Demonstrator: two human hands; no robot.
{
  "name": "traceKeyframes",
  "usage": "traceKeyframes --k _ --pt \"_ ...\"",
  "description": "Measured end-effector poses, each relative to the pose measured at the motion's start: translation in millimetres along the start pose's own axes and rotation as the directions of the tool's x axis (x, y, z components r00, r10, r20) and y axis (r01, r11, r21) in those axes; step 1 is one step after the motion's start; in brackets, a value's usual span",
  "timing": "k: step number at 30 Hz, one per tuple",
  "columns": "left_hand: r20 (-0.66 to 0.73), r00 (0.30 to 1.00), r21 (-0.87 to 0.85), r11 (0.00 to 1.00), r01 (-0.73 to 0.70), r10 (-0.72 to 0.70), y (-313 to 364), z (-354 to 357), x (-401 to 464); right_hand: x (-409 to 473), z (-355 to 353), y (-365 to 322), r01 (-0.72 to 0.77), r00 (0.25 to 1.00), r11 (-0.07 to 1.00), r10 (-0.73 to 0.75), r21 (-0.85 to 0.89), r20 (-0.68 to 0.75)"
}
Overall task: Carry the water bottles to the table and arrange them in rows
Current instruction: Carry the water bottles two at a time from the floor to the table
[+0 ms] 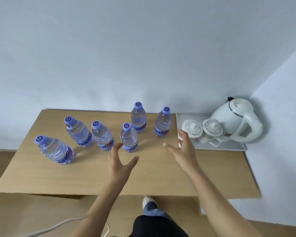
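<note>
Bottles (128,137), six, clear, purple-capped, upright on table (143,177); left hand (120,161), right hand (183,147) grip spread, empty.

both bare forearms reach forward from the bottom edge, roughly parallel, angled slightly inward. left hand (120,160): fingers straight and spread, thumb splayed out to the right, palm facing inward, holding nothing. right hand (182,147): fingers extended forward and close together, thumb pointing left, palm facing inward toward the left hand, holding nothing. the two hands sit well apart at about the same reach, right a little further forward. wrists straight, no sleeves visible.
</note>
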State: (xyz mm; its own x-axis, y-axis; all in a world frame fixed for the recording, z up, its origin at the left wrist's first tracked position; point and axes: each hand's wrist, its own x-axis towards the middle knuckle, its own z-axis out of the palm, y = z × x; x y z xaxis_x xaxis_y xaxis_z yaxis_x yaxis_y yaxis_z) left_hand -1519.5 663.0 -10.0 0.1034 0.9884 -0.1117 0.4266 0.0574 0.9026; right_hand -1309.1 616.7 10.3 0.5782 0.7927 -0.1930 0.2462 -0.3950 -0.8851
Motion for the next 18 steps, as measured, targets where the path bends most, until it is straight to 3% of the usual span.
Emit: traceKeyframes --k 5,11,18 --pt "0.335 0.937 0.172 0.972 -0.161 0.095 -8 -2 -58 -90 -14 38 -0.105 0.989 0.994 0.109 0.045 -0.105" --pt "0.658 0.745 0.262 0.893 -0.366 0.112 -7 25 -129 -202 -57 98 -0.266 0.941 0.959 0.281 0.100 -0.191" --pt "0.860 0.487 0.153 0.835 -0.529 0.151 26 100 -219 -305 -135 156 -0.390 0.773 0.866 0.492 0.313 -0.401"
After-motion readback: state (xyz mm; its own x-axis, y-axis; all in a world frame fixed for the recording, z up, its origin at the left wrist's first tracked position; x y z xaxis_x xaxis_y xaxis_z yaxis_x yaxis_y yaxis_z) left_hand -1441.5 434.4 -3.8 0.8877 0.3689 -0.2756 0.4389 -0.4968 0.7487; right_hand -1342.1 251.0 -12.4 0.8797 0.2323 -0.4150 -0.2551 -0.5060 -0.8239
